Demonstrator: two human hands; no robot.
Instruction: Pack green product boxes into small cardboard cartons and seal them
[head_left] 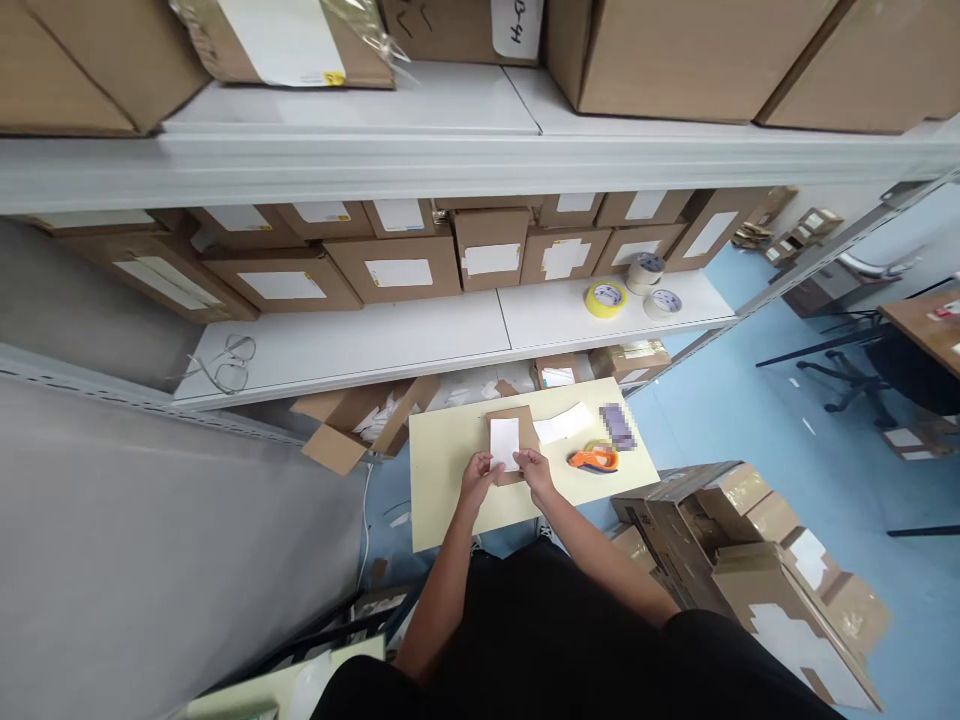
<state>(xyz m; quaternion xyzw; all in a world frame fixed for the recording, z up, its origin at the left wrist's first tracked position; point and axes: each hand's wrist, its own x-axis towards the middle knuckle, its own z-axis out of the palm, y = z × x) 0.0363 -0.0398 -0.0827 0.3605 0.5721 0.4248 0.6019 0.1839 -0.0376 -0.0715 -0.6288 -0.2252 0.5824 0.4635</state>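
Observation:
A small cardboard box [531, 428] lies on the pale yellow table [442, 470] in front of me. Over its top is a white label [505, 440]. My left hand [477, 478] pinches the label's lower left corner, and my right hand [535, 474] has its fingers closed at the lower right corner. Whether the label is stuck down or only rests on the box, I cannot tell. To the right are a strip of white paper [562, 425] and an orange tape dispenser [596, 459]. Beyond them lies a blurred-out purple item [618, 427].
Above the table, a grey shelf [390, 345] carries labelled cardboard boxes [399, 270], a yellow tape roll [605, 298], pale tape rolls [662, 303] and glasses [229, 362]. An open carton [360, 415] stands at the table's left. Stacked cartons [780, 580] fill the lower right.

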